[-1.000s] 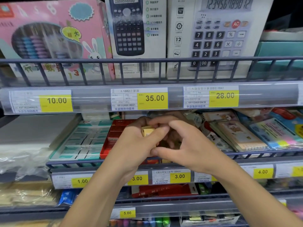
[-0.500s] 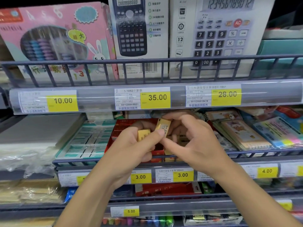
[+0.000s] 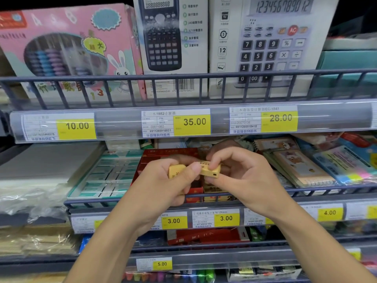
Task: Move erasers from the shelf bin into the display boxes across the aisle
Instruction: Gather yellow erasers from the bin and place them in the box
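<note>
Nearest the camera, both forearms reach up to the middle shelf, and the two hands meet in front of it. The left hand (image 3: 163,180) curls its fingers round a small yellow eraser (image 3: 175,170), thumb pressed across the front of it. Just beside it the right hand (image 3: 242,178) pinches a second eraser (image 3: 211,169) between thumb below and forefinger on top, the block lying lengthwise and touching the left thumb tip. These wrapped blocks look light and fairly stiff with a little give, and the glossy sleeve may slide, so a pinch across the two broad faces near the middle should hold better than one on the ends; several could probably be stacked in one palm. Right behind the hands sits the red shelf bin (image 3: 163,156), with more yellow packs visible below the knuckles at the wire rail (image 3: 326,189). Farther back and above hang the price strip (image 3: 193,122) and boxed calculators (image 3: 171,37). The display boxes are not in view.
</note>
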`<state>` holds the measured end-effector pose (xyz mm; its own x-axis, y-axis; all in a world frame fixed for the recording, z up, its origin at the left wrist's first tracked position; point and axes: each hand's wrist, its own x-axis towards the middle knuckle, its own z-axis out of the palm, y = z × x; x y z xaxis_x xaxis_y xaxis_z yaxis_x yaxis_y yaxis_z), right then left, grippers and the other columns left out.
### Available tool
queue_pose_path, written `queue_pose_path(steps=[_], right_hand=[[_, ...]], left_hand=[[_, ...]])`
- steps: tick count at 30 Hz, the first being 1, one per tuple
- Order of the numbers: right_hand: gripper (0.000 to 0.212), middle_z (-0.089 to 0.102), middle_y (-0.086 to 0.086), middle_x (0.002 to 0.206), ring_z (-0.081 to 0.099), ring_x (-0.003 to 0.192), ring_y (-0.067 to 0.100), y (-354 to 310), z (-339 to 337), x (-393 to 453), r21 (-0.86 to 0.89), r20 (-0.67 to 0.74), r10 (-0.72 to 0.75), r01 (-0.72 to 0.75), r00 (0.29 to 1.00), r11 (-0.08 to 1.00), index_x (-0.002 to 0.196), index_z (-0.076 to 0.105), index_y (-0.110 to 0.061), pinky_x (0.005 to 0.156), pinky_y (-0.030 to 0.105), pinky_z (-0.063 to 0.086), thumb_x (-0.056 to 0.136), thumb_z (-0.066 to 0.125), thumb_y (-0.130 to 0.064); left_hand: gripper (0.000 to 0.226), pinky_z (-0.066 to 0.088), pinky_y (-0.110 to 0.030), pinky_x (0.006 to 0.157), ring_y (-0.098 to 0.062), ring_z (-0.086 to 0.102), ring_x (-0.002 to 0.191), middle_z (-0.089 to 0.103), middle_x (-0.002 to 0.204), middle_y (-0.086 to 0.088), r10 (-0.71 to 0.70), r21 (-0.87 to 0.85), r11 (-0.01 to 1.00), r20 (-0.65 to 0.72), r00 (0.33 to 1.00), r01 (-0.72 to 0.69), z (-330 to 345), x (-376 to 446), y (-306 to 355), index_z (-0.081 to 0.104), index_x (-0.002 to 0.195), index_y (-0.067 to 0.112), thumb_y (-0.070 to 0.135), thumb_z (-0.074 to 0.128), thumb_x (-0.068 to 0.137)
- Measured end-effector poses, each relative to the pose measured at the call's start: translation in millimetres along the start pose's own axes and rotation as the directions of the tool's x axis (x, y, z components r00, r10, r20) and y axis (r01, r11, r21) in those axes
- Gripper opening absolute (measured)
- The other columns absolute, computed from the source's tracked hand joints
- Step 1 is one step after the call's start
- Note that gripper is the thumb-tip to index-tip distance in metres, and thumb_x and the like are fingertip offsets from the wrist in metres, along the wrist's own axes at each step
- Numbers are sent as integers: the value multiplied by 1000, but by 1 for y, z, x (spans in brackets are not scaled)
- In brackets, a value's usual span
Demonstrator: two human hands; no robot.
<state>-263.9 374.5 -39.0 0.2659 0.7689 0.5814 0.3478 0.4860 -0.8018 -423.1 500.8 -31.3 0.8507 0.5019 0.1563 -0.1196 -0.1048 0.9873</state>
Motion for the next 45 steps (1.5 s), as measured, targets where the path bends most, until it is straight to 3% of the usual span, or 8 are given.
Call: queue_pose_path(steps=[8, 12, 20, 24, 28, 33, 41, 45], right_hand=[[40, 71, 4, 109, 65, 91, 35, 2, -9, -7, 26, -9, 102, -102, 995, 994, 115, 68, -20, 78, 43, 58, 78, 79, -8], [35, 72, -1, 103, 64, 81, 25, 0, -11, -7, -170, -31, 101, -105, 994, 980, 112, 69, -31, 74, 33, 57, 81, 79, -20], [25, 72, -3, 102, 66, 82, 21, -6, -10, -8, -214, -37, 108, -113, 993, 970, 104, 70, -31, 73, 28, 57, 81, 79, -24], [17, 72, 0, 94, 68, 84, 16, -9, -12, -3, -96, -24, 164, -165, 986, 982, 97, 71, -23, 72, 25, 54, 81, 77, -19], [34, 66, 23, 106, 66, 93, 35, -6, -10, -2, 0, 39, 186, -186, 982, 983, 117, 67, -17, 78, 38, 58, 85, 71, -6], [19, 75, 13, 95, 73, 82, 28, -3, -8, -4, 117, -82, 184, -174, 980, 978, 102, 69, -15, 75, 34, 58, 85, 72, -8], [39, 72, -9, 112, 69, 102, 14, -7, -28, -6, -282, 11, 105, -97, 994, 954, 122, 66, -34, 85, 26, 55, 87, 73, -19], [27, 73, -20, 103, 68, 95, 6, -11, -35, -5, -522, 26, 43, -23, 999, 853, 115, 72, -34, 76, 20, 52, 88, 74, -34]], left_hand=[[29, 35, -16, 46, -6, 40, 51, 58, 60, 9, 44, 32, 999, -47, 998, -43, -1, 0, -3, 80, 104, 24, 37, 77, 79], [28, 34, -17, 46, -8, 38, 51, 58, 62, 8, 50, 35, 998, -51, 997, -48, 0, 1, -2, 78, 105, 23, 34, 77, 80], [22, 32, -20, 45, -12, 35, 51, 50, 56, 8, 59, 65, 996, -70, 996, -54, 2, 4, -1, 79, 104, 28, 35, 76, 84], [15, 34, -17, 45, -7, 38, 48, 52, 55, 10, 66, 46, 997, -85, 994, -62, 4, 7, -2, 79, 102, 23, 29, 78, 88], [30, 36, -16, 46, -8, 41, 49, 57, 58, 8, 90, 32, 996, -74, 993, -88, 8, 8, -1, 78, 99, 20, 39, 81, 76], [26, 39, -19, 50, -10, 47, 57, 68, 65, 6, 66, 81, 995, -56, 996, -61, 13, 7, -3, 78, 101, 22, 36, 81, 80], [10, 31, -18, 44, -10, 35, 48, 50, 56, 6, 41, 67, 997, -79, 996, -35, 11, 13, -2, 80, 97, 19, 24, 78, 88], [5, 32, -20, 46, -12, 35, 49, 50, 58, 4, 0, 54, 999, -73, 997, 4, 13, 17, -2, 77, 97, 22, 21, 75, 92]])
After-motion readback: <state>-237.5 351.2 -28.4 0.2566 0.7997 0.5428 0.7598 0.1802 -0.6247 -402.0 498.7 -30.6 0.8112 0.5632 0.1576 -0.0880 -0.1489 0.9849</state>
